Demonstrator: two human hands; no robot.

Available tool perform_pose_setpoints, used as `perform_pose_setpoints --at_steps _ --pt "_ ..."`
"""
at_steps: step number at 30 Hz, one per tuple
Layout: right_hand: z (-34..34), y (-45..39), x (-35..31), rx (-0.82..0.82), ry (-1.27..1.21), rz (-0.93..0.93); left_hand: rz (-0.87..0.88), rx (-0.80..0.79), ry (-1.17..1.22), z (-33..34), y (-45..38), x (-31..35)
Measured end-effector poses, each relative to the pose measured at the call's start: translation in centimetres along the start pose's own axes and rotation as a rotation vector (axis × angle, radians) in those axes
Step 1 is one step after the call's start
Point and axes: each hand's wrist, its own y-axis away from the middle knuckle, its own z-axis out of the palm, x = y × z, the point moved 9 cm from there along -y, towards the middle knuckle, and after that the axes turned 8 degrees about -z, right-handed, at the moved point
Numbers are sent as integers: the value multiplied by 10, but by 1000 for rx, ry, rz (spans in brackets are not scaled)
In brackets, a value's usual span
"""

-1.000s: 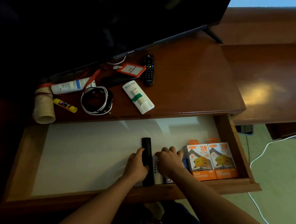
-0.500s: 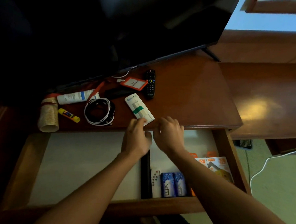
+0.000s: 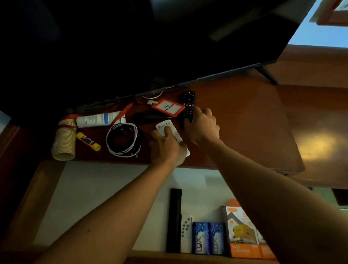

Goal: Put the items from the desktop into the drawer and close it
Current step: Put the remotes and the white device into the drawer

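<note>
Both hands are up on the desktop (image 3: 240,123), in front of the television (image 3: 133,39). The left hand (image 3: 166,147) lies curled over the white remote (image 3: 165,127), fingers pressed on its top and thumb at its near edge; whether it has lifted it, I cannot tell. Just right of that white remote, the right hand (image 3: 202,127) closes around the near end of the black remote (image 3: 188,104), thumb on one side, fingers on the other. Touching the black remote's left side lies an orange-framed tag (image 3: 167,107). Left of the white remote sits a coil of cables (image 3: 124,139), then a yellow glue stick (image 3: 88,141), a white tube (image 3: 99,119) behind it, and a stack of paper cups (image 3: 65,140) on its side furthest left. Nearer than the white remote, the drawer (image 3: 85,187) stands open, and in its front right part lie a black bar (image 3: 174,220), a small white remote (image 3: 186,235), two blue packs (image 3: 208,237) and orange charger boxes (image 3: 242,234), side by side.
</note>
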Motion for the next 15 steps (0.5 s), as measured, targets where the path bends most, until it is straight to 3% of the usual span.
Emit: perform_pose_setpoints --at_steps 6,15 --pt "18 -11 -4 -85 105 -43 -12 5 -1 -1 -6 0" --pt "9 -3 -8 -57 177 -76 -26 -45 5 2 -7 -3"
